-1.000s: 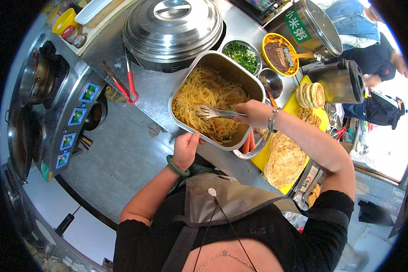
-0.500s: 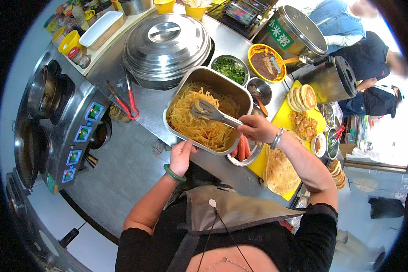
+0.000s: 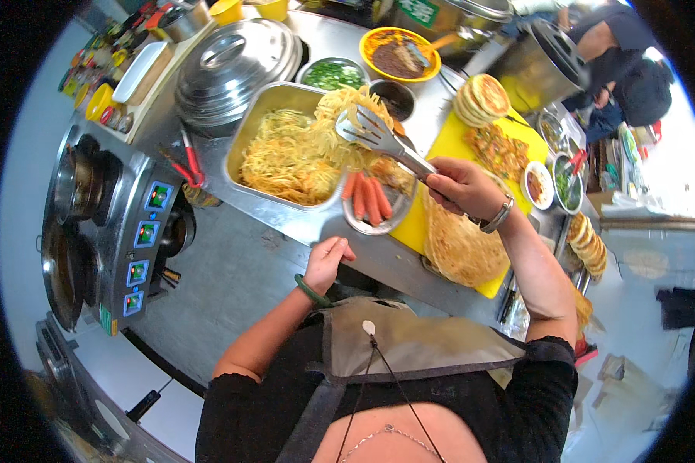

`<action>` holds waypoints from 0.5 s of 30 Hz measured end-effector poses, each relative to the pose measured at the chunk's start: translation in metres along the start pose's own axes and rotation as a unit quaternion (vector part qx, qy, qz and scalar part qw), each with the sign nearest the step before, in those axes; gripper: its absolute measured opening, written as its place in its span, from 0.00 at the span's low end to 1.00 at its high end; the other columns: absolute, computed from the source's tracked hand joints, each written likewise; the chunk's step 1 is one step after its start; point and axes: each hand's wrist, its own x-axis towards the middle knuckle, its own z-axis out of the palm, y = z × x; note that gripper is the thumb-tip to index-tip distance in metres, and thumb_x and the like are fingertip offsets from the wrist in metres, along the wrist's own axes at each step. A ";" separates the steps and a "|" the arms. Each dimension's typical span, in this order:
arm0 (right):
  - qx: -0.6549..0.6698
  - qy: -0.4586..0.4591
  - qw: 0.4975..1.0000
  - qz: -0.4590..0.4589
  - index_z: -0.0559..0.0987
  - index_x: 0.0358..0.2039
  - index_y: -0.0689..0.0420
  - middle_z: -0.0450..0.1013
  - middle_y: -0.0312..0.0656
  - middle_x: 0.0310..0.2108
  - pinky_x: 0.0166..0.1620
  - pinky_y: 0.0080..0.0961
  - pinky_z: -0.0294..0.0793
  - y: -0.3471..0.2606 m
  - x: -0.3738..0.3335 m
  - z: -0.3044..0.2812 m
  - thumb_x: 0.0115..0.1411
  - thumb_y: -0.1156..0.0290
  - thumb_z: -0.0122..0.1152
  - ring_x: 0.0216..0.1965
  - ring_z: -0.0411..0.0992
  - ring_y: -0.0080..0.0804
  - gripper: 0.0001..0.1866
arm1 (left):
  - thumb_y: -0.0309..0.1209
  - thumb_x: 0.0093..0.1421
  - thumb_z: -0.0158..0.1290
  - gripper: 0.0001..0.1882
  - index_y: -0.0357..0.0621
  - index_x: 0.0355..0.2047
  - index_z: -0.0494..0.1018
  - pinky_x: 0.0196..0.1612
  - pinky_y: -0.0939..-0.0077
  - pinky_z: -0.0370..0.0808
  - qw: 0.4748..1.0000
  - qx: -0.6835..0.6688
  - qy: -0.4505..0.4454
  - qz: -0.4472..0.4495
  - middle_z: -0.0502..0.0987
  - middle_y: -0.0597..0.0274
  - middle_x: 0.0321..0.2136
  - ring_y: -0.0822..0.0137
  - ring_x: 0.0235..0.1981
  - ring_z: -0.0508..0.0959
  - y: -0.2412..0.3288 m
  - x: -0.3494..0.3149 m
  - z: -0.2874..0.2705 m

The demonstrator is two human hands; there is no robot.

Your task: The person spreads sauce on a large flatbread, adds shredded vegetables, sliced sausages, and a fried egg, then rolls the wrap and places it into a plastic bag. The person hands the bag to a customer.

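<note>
bright; right side blown out; steel lid [image 3: 235, 71] glints; fisheye-bent rim

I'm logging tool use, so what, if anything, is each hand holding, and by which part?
The right hand grips metal tongs by the handle, opposite the end with yellow shreds. The left hand shows nothing held.

Sausages [image 3: 367, 198] lie on a plate [image 3: 400, 208] between the tray [image 3: 284, 94], left, and the board [image 3: 440, 150] with flatbread [image 3: 467, 241], right.

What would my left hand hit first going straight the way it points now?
Your left hand would probably meet the round metal plate of sausages, though the hand's height is unclear.
</note>
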 end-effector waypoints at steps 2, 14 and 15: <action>0.008 0.026 1.000 -0.005 0.75 0.39 0.56 0.65 0.27 0.20 0.18 0.14 0.59 0.013 -0.037 -0.013 0.68 0.61 0.54 0.17 0.61 0.13 0.11 | 0.35 0.70 0.43 0.17 0.40 0.26 0.74 0.40 0.77 0.72 0.998 0.057 -0.031 0.005 0.78 0.63 0.27 0.73 0.31 0.75 -0.003 0.002 0.018; -0.504 0.217 0.827 0.125 0.73 0.36 0.59 0.76 0.52 0.30 0.37 0.46 0.74 0.151 -0.185 -0.075 0.60 0.57 0.61 0.35 0.76 0.54 0.17 | 0.29 0.65 0.49 0.12 0.35 0.25 0.73 0.33 0.77 0.71 0.968 0.219 -0.112 0.043 0.76 0.63 0.24 0.73 0.27 0.73 -0.035 0.012 0.113; -0.535 0.219 0.801 0.152 0.73 0.37 0.59 0.76 0.51 0.31 0.38 0.46 0.75 0.162 -0.188 -0.074 0.60 0.57 0.61 0.35 0.76 0.53 0.17 | 0.28 0.64 0.50 0.11 0.35 0.26 0.73 0.33 0.77 0.71 0.961 0.241 -0.124 0.049 0.76 0.63 0.24 0.73 0.27 0.73 -0.039 0.013 0.118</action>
